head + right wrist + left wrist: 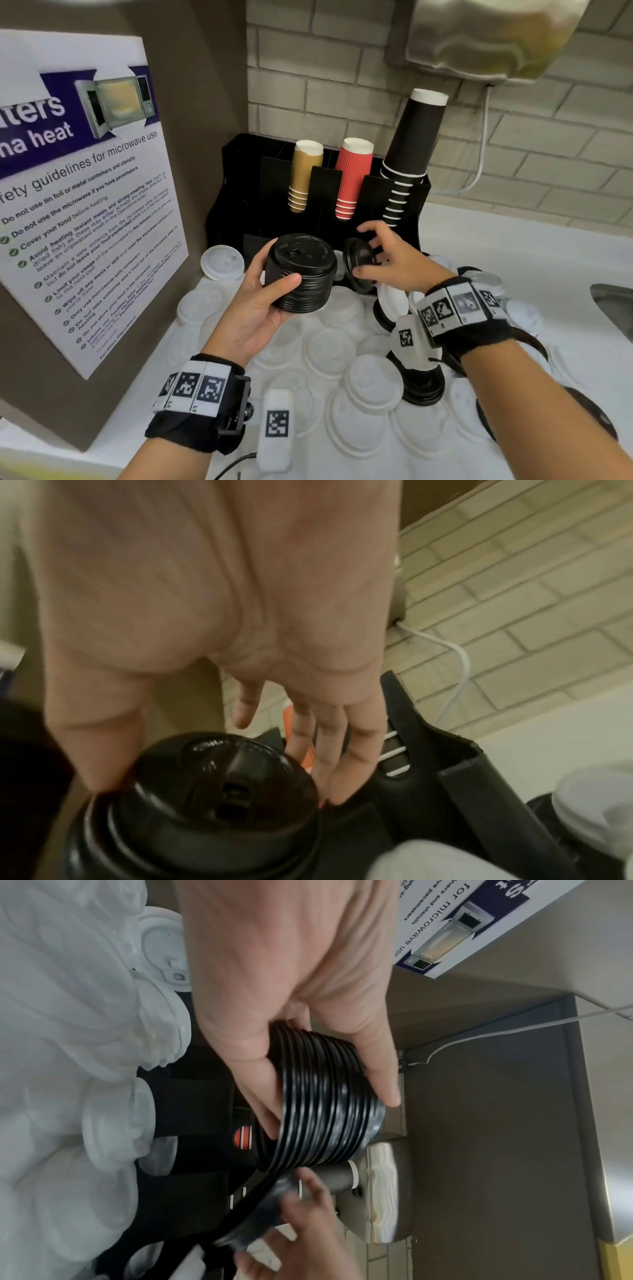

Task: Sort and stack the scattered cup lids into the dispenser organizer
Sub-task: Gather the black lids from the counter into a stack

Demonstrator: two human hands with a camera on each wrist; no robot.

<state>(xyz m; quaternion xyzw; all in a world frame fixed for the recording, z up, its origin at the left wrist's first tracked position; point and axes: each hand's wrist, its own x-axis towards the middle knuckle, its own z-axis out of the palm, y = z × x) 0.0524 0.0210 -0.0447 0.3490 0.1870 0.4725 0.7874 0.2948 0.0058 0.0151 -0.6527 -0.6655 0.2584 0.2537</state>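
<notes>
Hands were both busy over a white counter [513,240] littered with lids. Left hand [260,301] was curled round a stack of black lids [301,274], thumb in front and fingers behind, holding it upright in the air just in front of the black organizer [239,192]. Left wrist view showed the same grip, ribbed stack edges [325,1102] between thumb and fingers. Right hand [394,260] pinched a single black lid [358,265], tilted on edge, just beside the stack on its right; thumb below, fingertips on top. In the right wrist view that lid [219,791] was blurred, thumb at its rim, other fingers fairly straight. Organizer held three cup stacks, mouths down: tan cups [305,174], red cups [352,178], black cups [411,150]. White lids [370,380] lay scattered and overlapping on the counter below the hands, with a few more black lids [423,383] among them near the right wrist. Microwave safety poster [85,192] on the left.
</notes>
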